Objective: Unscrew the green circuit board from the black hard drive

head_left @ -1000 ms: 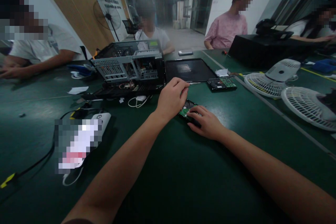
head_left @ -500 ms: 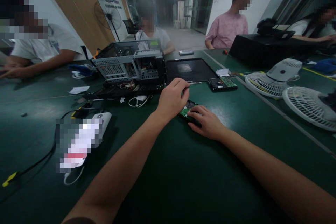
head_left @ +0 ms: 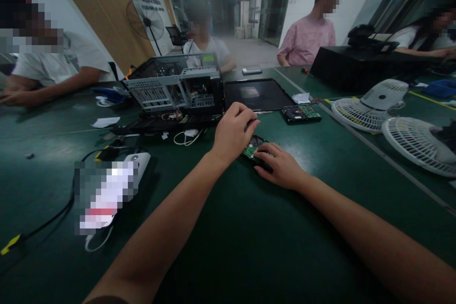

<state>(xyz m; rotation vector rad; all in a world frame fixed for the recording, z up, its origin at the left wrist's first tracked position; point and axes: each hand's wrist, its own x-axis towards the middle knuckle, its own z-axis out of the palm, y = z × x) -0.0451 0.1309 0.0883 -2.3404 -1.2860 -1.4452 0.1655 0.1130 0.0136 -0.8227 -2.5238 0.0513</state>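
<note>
A hard drive (head_left: 250,151) lies on the green table, its green circuit board facing up. My right hand (head_left: 281,166) rests on its near right side, with the fingers curled over the edge and gripping it. Over the drive's far left end is my left hand (head_left: 233,130), raised, thumb and fingertips pinched together. Whatever is in that pinch, if anything, is hidden or too small to name. Beyond the hands lies a second hard drive (head_left: 302,113), partly green and partly black.
An opened computer case (head_left: 174,88) stands behind my left hand, beside a black panel (head_left: 254,95). White fan parts (head_left: 420,145) lie at right, near a black box (head_left: 359,69). A phone (head_left: 110,194) with cables lies at left. Several people sit around the table.
My left hand's fingers have shifted slightly over the drive, and the thumb sits a little differently. The right hand and the drive stay in place.
</note>
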